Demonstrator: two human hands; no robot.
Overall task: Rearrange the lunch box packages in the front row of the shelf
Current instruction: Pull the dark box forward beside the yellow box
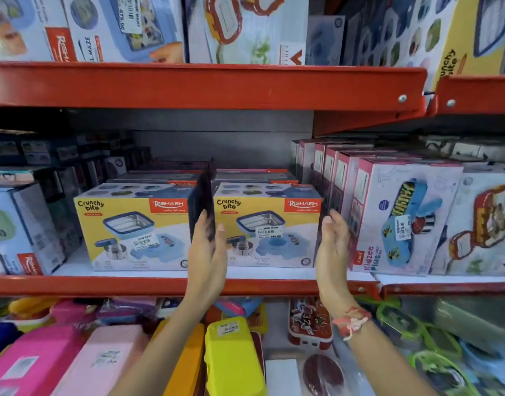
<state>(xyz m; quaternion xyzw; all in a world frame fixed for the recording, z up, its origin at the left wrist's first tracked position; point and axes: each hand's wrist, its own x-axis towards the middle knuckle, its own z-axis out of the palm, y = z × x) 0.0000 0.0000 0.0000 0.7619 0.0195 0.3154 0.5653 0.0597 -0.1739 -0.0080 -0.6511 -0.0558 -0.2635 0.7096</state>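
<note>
Two yellow Crunchy Bite lunch box packages stand side by side in the front row of the middle shelf. The right package (267,224) is held between my two palms. My left hand (208,252) presses flat against its left side, in the gap beside the left package (134,227). On its right side rests my right hand (332,247), fingers straight, next to the pink Kidzee Plus boxes (400,215). More of the same packages stand behind in rows.
Red shelf edge (131,284) runs across below the packages. White-blue boxes (17,232) stand at far left, a red lunch box carton (482,224) at far right. Below lie pink, yellow and orange plastic boxes (234,355). The upper shelf (188,84) overhangs.
</note>
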